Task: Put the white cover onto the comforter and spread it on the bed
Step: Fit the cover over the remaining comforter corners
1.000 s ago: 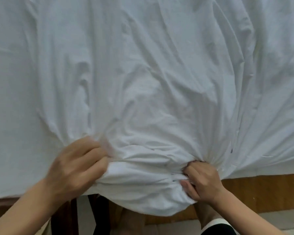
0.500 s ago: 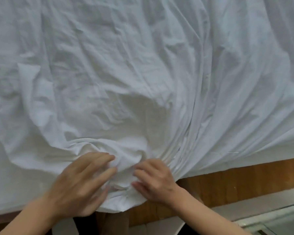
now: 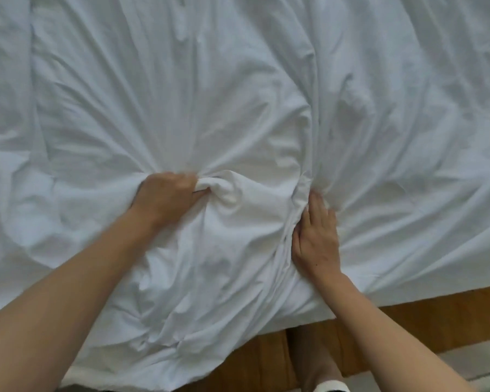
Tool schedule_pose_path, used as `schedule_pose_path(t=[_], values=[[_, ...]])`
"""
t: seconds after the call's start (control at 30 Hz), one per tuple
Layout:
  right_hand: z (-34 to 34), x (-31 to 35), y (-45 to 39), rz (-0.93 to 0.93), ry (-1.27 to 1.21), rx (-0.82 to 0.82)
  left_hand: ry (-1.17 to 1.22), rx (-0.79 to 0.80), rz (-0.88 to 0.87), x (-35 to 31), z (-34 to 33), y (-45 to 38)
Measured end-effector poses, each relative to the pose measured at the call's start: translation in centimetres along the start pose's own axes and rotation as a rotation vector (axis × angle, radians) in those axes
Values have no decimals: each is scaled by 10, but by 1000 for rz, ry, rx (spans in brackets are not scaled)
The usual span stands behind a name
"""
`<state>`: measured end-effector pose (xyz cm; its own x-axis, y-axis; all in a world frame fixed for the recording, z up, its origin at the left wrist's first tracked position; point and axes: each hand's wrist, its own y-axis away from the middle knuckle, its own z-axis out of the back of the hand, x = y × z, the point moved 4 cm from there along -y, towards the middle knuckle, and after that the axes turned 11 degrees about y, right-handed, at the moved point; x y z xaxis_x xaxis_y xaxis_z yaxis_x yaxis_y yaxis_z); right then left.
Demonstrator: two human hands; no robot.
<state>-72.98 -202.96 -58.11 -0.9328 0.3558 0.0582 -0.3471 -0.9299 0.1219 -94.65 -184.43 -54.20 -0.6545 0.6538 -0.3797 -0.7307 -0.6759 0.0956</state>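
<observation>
Now | left hand [image 3: 164, 198] fingers bunch white cover [image 3: 238, 108] | right hand [image 3: 316, 239] flat, fingers straight, pressing

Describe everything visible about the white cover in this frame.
The white cover is thin, matte, cotton-like cloth, heavily creased, filling nearly the whole view over the bed. Folds radiate from a bunched mound near the near edge, which overhangs the wooden bed frame. The left hand grips a fold; the right hand lies flat against the mound's side.
</observation>
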Motion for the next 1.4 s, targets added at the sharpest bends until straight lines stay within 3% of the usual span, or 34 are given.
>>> schedule_pose_path(t=[0.13,0.27,0.4,0.53,0.63,0.7,0.8,0.87,0.93,1.0,1.1,1.17,1.23,1.3,1.33,1.4], values=[[-6,-17,4,-6,53,27,74,14,-180,20,65,55],[-11,-37,3,-99,121,83,-71,-27,80,57,50,84],[-13,-38,2,-126,127,114,-108,-218,195,26,15,56],[-6,-31,3,-159,20,63,48,-410,-118,0,51,116],[25,-9,8,-242,-320,-135,169,-188,-263,-16,61,162],[59,31,22,-55,-452,-338,190,40,-299,-24,52,182],[101,125,51,549,-518,-397,106,221,-262,-19,35,194],[99,168,65,883,-416,-341,43,209,-193,-7,32,193],[79,186,65,1068,-270,-267,38,137,-92,11,35,196],[61,188,59,1140,-174,-218,147,111,-94,9,46,208],[64,183,49,1133,-160,-281,279,-38,-119,-13,84,226],[76,185,48,1069,-240,-305,296,-4,87,14,68,283],[77,184,52,997,-285,-284,123,154,409,87,38,366],[63,180,66,971,-239,-296,193,272,670,126,33,404],[52,179,70,966,-210,-274,294,322,680,120,42,397],[39,178,79,981,-163,-209,290,172,533,93,65,353]])
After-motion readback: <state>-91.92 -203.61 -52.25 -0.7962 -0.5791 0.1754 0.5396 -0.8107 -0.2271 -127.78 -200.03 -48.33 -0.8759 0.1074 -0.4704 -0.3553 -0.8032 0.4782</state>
